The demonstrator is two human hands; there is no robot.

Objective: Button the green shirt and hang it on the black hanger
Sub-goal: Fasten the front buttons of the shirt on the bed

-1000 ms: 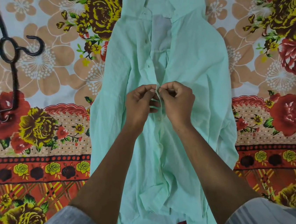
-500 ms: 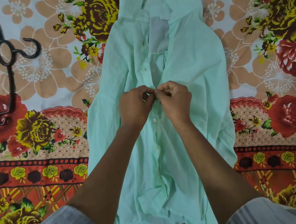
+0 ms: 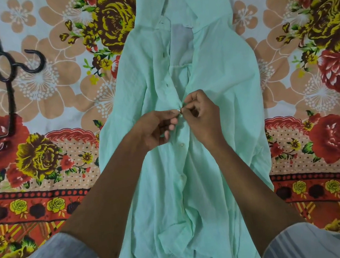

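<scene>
The pale green shirt [image 3: 218, 77] lies flat on the bed, collar at the far end, front facing up. Its lower front is closed; a white button shows just below my hands. From mid-chest up to the collar the two front edges lie apart. My left hand [image 3: 156, 128] and my right hand [image 3: 202, 113] meet at the placket, each pinching an edge of the shirt between thumb and fingers. The button between my fingertips is hidden. The black hanger [image 3: 1, 68] lies at the far left, hook pointing right, well apart from the shirt.
A floral bedsheet [image 3: 57, 103] in red, yellow and peach covers the whole surface. My grey-white sleeves show at the bottom corners.
My hands have stayed at the placket; the fingers have shifted, with the left hand now a little lower than the right. The camera has tilted slightly, so the shirt sits lower in view.
</scene>
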